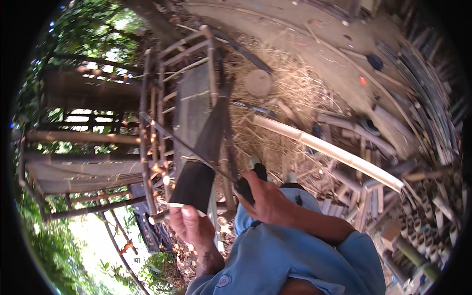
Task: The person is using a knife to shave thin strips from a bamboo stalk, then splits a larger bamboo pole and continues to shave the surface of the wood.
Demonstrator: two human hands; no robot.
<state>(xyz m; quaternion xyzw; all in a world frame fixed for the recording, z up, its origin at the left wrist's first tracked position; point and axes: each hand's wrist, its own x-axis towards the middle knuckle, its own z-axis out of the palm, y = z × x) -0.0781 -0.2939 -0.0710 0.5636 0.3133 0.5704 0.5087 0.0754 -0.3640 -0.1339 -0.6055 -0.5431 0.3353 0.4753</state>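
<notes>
At the far left stands a pole rack [83, 137], and nearer in, a second frame [211, 64]; neither is being touched. The left hand [194, 228] pinches the near rim of a dark piece [191, 184], thumb over the pale edge, a narrow, settled grip. The piece lies in front of the person, just left of the body, and slants away from that hand.

Across its far end runs the knife [196, 155], its handle wrapped firmly by the right hand [268, 201]. Whether the blade bites or merely lies over the surface, I cannot tell (the angle hides the contact).

The job looks under way rather than finished: the piece's broad face is dark and whole, with pale showing only at the rim and in a thin line near the blade. Most of the cutting seems left, if that is the work.

Farther right, a split pole [327, 150] lies pale side up, already opened, and cut tubes [418, 228] sit heaped, apparently done or waiting.
</notes>
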